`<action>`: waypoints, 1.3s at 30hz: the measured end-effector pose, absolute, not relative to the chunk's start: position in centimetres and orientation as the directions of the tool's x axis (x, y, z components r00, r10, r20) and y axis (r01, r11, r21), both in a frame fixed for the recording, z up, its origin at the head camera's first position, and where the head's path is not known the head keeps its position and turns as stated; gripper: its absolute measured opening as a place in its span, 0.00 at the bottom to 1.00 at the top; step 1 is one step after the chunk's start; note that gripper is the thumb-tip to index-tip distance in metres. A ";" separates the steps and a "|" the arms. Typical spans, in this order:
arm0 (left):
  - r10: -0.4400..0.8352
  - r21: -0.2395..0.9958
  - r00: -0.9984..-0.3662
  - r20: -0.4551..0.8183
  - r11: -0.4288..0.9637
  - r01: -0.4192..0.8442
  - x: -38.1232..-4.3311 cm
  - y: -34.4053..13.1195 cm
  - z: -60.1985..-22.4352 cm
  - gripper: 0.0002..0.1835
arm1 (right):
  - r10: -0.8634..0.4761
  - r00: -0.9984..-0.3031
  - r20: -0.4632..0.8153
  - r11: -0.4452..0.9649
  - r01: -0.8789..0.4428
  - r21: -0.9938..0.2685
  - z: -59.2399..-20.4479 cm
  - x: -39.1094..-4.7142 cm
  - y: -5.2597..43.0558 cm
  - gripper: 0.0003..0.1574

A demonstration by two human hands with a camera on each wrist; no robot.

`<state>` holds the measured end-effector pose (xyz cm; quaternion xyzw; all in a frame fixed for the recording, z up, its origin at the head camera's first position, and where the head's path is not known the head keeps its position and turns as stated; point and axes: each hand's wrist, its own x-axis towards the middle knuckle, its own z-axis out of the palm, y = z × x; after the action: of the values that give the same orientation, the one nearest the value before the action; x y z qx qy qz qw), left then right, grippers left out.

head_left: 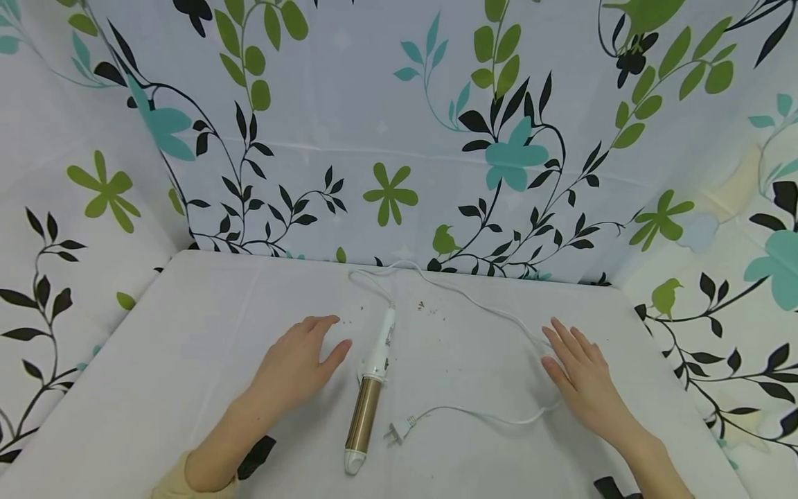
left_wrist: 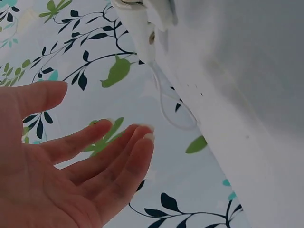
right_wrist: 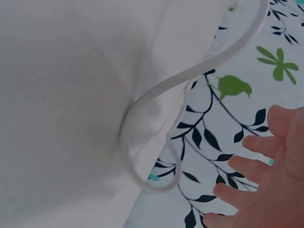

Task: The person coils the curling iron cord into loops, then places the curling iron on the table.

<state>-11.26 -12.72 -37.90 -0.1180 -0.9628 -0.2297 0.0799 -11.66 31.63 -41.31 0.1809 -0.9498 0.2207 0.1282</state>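
Curling iron lies at 3 o'clock from the left hand and 9 o'clock from the right hand, both relaxed and empty; it is probably light and rigid, gold barrel slick, best held by the white handle toward 1 o'clock.

- A white table, its far edge running along the foot of a printed backdrop.
- Small dark specks scattered over the far middle part of the table.
- On the backdrop, black leafy branches, a turquoise flower, a green flower and, low down, a green bird.
- Similarly printed side panels: a left panel with another green blossom, and a right panel with a second bird.
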 end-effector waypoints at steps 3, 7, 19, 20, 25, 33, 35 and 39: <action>0.196 0.435 -0.971 0.139 0.869 0.237 -11.7 -11.2 -38.0 0.22 | -0.305 -0.899 0.314 0.825 -0.414 -0.385 -40.9 -12.1 29.8 0.32; 0.201 0.441 -0.979 0.025 0.877 0.191 -12.0 -10.1 -38.3 0.23 | -0.320 -0.899 0.299 0.819 -0.421 -0.391 -40.2 -12.8 27.7 0.32; 0.243 0.411 -0.953 -0.180 0.899 0.151 -10.9 -8.3 -39.4 0.26 | -0.433 -0.890 0.145 0.817 -0.455 -0.355 -39.0 -13.9 23.3 0.30; 0.254 0.418 -0.949 -0.185 0.895 0.158 -10.7 -8.2 -39.6 0.26 | -0.441 -0.886 0.140 0.810 -0.461 -0.363 -38.9 -13.9 22.9 0.29; 0.282 0.437 -0.939 -0.195 0.882 0.174 -10.6 -7.8 -40.2 0.25 | -0.460 -0.885 0.076 0.795 -0.448 -0.409 -38.6 -13.6 21.9 0.26; 0.269 0.448 -0.937 -0.221 0.882 0.148 -10.8 -7.9 -40.8 0.26 | -0.489 -0.872 0.024 0.786 -0.452 -0.421 -38.6 -13.3 21.7 0.27; 0.274 0.466 -0.935 -0.224 0.873 0.144 -10.9 -7.9 -40.7 0.24 | -0.485 -0.875 0.005 0.788 -0.439 -0.431 -38.5 -13.2 21.7 0.27; 0.272 0.484 -0.936 -0.223 0.864 0.136 -11.1 -8.2 -40.3 0.20 | -0.472 -0.880 -0.041 0.798 -0.407 -0.445 -38.2 -13.2 21.8 0.27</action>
<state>-11.09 -8.16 -40.32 -0.1067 -0.9548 -0.2375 -0.1433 -13.16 21.82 -38.16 0.2326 -0.9450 0.2171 -0.0753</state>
